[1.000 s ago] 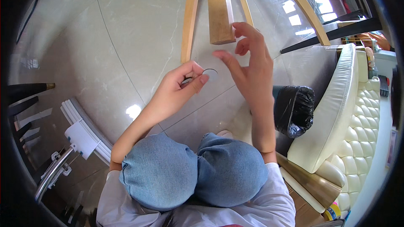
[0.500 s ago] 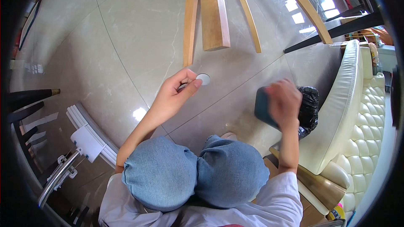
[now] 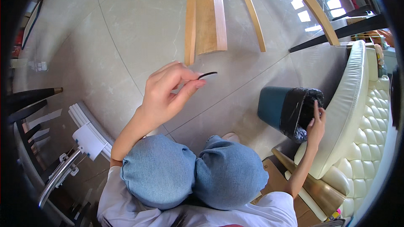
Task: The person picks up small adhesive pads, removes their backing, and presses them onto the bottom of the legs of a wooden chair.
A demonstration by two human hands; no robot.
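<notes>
Between the thumb and fingertips of my left hand (image 3: 162,90) is a thin round disc (image 3: 207,75), pale on one face and black along its rim. It is held nearly edge-on above the floor, in front of my knees. My right hand (image 3: 316,125) reaches over the mouth of a dark teal trash bin (image 3: 269,106) on the right. Its fingers are apart, with the index finger stretched out, and nothing shows in them. The bin is lined with a black plastic bag (image 3: 293,108) folded over its rim. What lies inside the bag is hidden.
Ahead are the wooden legs (image 3: 208,19) of a piece of furniture. A cream tufted sofa (image 3: 355,101) stands close beside the bin. A white rack with a metal tube (image 3: 90,140) is on the left, dark furniture legs (image 3: 33,96) beyond it. Cardboard (image 3: 275,180) lies below my right arm.
My right hand has moved right, from in front of the bin's side to its bag-lined mouth, and its fingers have spread. In my left hand the disc has turned from face-on to nearly edge-on.
</notes>
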